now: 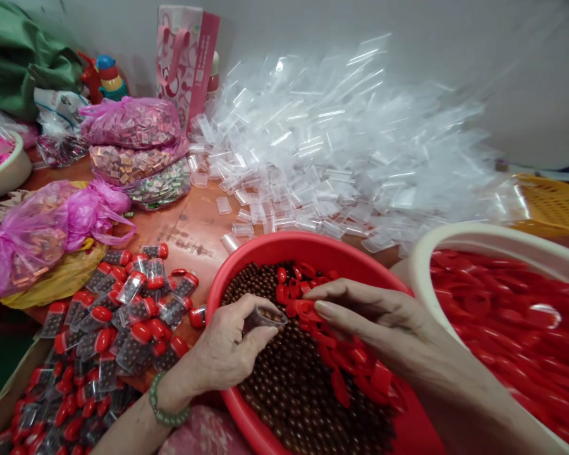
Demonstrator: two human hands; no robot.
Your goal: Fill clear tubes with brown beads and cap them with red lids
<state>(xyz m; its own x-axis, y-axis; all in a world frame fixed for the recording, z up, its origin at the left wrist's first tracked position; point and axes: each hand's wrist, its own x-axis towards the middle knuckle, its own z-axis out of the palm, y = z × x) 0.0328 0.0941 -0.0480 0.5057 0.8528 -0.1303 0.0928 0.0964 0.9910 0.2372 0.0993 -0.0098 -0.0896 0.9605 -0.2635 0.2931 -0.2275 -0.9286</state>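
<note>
Left hand: pinching one clear case, above brown beads in red basin. Right hand: at red caps, grip unclear.

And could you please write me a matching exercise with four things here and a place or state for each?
1. Brown balls
2. Green bracelet
3. Clear plastic heap
4. Left hand

A. around the left wrist
B. gripping a small clear case
C. inside the red basin
D. in front of the wall

Right pairs: 1-C, 2-A, 3-D, 4-B.
</note>
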